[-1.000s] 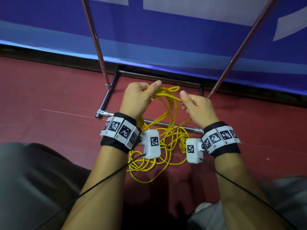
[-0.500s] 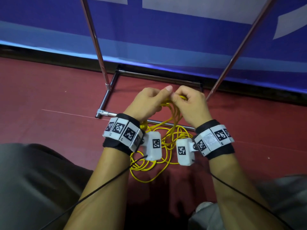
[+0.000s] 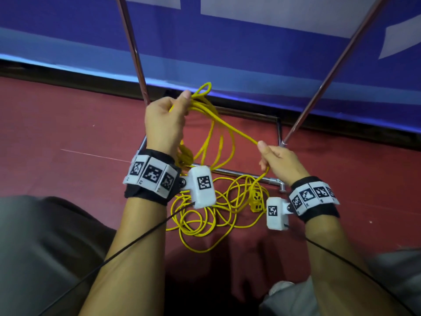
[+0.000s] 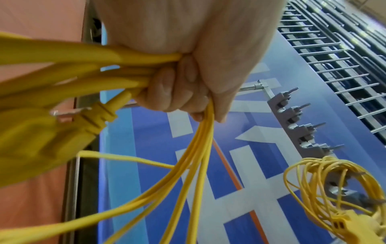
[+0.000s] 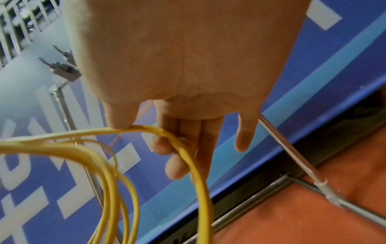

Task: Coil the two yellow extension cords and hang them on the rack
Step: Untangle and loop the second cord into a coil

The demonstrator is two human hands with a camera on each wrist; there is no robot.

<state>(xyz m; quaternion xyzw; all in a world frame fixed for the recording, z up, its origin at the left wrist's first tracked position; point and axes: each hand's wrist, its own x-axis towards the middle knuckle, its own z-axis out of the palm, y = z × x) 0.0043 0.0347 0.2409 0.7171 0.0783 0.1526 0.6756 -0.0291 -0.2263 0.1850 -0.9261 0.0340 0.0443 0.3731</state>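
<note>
Yellow cord (image 3: 206,215) sprawls on red floor (image 3: 68,137) before blue banner (image 3: 250,53), both hands' grip holding it.

My left hand (image 3: 164,124) holds cord loops (image 3: 218,135) at 11 o'clock; my right hand (image 3: 281,164) at 2 o'clock; loose cord (image 3: 205,224) on floor (image 3: 68,144) between wrists; rack base (image 3: 239,173) behind it.
</note>
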